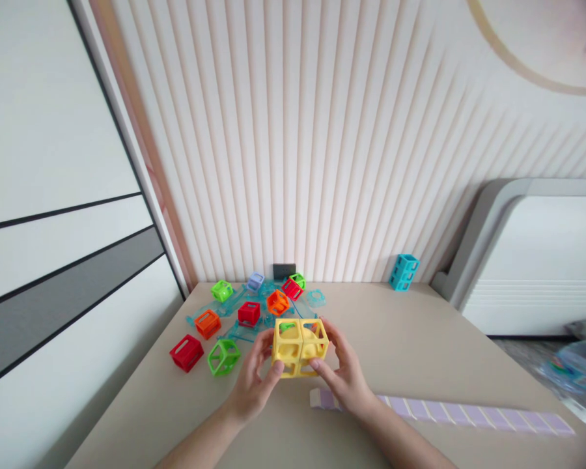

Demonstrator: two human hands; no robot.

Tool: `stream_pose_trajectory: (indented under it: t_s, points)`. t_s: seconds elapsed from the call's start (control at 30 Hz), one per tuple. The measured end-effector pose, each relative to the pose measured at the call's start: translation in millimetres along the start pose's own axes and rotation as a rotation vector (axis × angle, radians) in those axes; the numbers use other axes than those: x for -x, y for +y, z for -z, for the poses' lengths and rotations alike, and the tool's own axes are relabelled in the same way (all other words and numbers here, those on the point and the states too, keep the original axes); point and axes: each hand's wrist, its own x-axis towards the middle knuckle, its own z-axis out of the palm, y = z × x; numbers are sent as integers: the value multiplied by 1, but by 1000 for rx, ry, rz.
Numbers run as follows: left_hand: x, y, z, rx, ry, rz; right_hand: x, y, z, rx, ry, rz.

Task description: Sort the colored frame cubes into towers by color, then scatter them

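Two yellow open-frame toy blocks (301, 348) sit side by side, touching, between my hands above the table. My left hand (256, 378) grips the left block, thumb on its near face. On the right block, my right hand (342, 371) has its thumb at the lower front and fingers around the far side. Left of my hands lie a green block frame (223, 357) and a red block (186, 353). Beneath my right forearm runs a long strip of lilac pieces with white edges (449, 413), partly hidden by the arm.
Several red, orange, green and pale blue blocks lie among translucent teal pieces (239, 329) at the back left of the table (385, 345). A turquoise block stack (404, 272) stands upright at the back right, near the ribbed wall. A black socket box (284, 271) is behind the blocks.
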Motion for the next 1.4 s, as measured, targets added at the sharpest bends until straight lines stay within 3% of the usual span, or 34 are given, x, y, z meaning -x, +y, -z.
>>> stream_pose_trajectory:
  t_s: [0.37,0.6,0.8,0.9,1.03,1.2,1.4]
  points:
    - [-2,-1,6,10,-44,34,-1,-8,5,43,-67,80]
    - [2,6,9,77,-156,-2,0,-4,5,-23,-91,-71]
    - [0,1,10,82,-87,30,-1,-5,3,-69,-28,-69]
    - [-1,-7,14,150,-23,82,-5,-7,6,-49,24,-70]
    - [-2,-14,15,400,17,190,-8,-8,8,-57,57,-77]
    - [-4,-10,7,647,-12,376,-5,-9,4,-36,-17,-69]
    - [-3,6,2,666,-160,456,4,-6,4,119,-126,-34]
